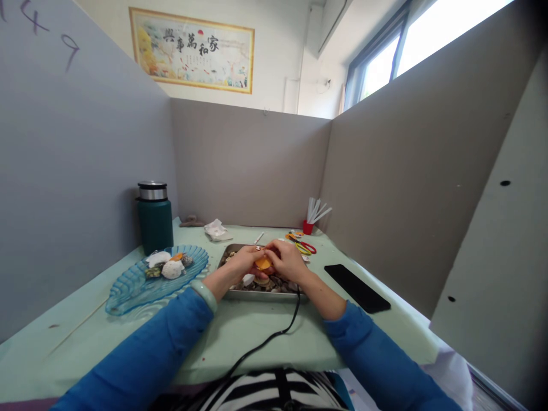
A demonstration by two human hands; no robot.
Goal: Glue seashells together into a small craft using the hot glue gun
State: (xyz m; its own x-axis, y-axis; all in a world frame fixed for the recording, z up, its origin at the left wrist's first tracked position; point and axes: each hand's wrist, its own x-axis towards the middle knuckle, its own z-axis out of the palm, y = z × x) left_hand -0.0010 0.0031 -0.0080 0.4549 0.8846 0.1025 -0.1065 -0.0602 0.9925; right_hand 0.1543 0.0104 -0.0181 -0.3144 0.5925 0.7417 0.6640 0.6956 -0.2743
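Over a metal tray (pixel 261 296) of mixed shells (pixel 280 283), my two hands meet around a small orange shell-like piece (pixel 263 262). My left hand (pixel 244 262) pinches it from the left, fingers closed. From the right, my right hand (pixel 285 260) grips the same piece with bent fingers and thumb. Part of the piece is hidden behind the fingers. A black cord (pixel 265 341) runs from the tray's right front edge toward my lap; its far end is out of sight.
At left, a blue scalloped plate (pixel 132 294) holds several shells, near a green bottle (pixel 154 222) and a thin stick (pixel 79 325). Behind the tray lie crumpled tissue (pixel 216 229) and scissors (pixel 306 248). White sticks (pixel 315 209) stand in a red cup (pixel 307 228). A black flat slab (pixel 357 287) lies right; partitions enclose the table.
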